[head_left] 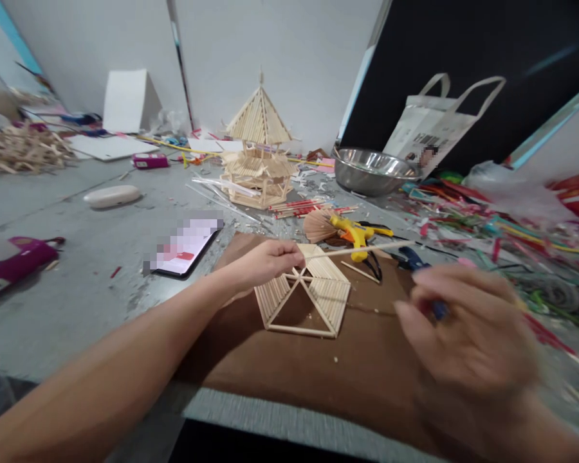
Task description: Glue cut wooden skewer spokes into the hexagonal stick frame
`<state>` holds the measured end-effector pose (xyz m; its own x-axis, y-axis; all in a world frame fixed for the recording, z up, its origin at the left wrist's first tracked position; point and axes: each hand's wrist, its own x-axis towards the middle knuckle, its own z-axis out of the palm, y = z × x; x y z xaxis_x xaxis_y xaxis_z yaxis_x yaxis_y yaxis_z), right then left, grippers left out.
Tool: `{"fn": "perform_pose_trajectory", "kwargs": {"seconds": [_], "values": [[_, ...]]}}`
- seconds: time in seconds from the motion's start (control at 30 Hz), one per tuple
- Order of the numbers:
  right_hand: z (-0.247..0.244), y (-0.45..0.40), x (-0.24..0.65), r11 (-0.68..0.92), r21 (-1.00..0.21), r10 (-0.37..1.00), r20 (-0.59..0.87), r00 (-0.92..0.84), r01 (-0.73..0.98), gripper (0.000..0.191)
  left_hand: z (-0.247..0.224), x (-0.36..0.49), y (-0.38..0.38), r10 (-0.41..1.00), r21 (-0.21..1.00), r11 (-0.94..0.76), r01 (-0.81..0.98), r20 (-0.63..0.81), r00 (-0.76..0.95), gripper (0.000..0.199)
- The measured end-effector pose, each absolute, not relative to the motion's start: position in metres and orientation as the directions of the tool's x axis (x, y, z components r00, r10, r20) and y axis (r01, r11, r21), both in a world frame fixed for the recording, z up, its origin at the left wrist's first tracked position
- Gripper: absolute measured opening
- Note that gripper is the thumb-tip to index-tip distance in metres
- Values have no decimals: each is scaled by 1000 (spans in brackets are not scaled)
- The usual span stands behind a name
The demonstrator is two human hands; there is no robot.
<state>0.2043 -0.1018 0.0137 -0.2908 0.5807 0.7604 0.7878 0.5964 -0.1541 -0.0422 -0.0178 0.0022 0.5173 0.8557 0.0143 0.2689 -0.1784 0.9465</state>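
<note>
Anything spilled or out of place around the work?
Yes: tangled coloured scraps litter the right of the table, looking untidy. A loose stick lies on the brown board, apart from the hexagonal stick frame, which shows no clear damage.

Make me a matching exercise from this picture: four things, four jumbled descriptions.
Things:
1. Left hand
2. Glue gun
3. Metal bowl
4. Hexagonal frame

Descriptions:
A. In front of the white bag
B. Partly filled in, its nearest section open
C. Pinching a thin stick
D. Mostly yellow

Pairs: 1-C, 2-D, 3-A, 4-B
</note>
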Motion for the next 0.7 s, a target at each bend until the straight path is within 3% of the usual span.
{"fn": "perform_pose_trajectory", "kwargs": {"seconds": [0.1,0.17,0.27,0.33,0.43,0.53,0.7], "values": [[11,-61,192,593,-18,531,760,-375,805,32,6,-40,-21,785,900,-253,355,-24,619,22],[4,-49,193,619,78,567,645,-513,782,27,5,-39,-22,738,866,-294,404,-63,672,25],[-2,-49,198,608,122,633,522,-572,784,19,2,-37,-22,687,816,-340,468,-125,716,28],[-2,-52,200,649,73,660,441,-608,757,15,0,-37,-22,660,787,-370,493,-150,736,29],[0,-55,199,714,-110,694,239,-679,691,21,0,-35,-25,598,752,-440,490,-162,785,27],[-2,-57,196,664,-276,731,42,-682,695,24,1,-33,-28,548,690,-517,507,-189,815,26],[-5,-59,192,592,-359,758,-57,-650,721,24,0,-31,-29,543,651,-548,525,-200,815,22]]}}
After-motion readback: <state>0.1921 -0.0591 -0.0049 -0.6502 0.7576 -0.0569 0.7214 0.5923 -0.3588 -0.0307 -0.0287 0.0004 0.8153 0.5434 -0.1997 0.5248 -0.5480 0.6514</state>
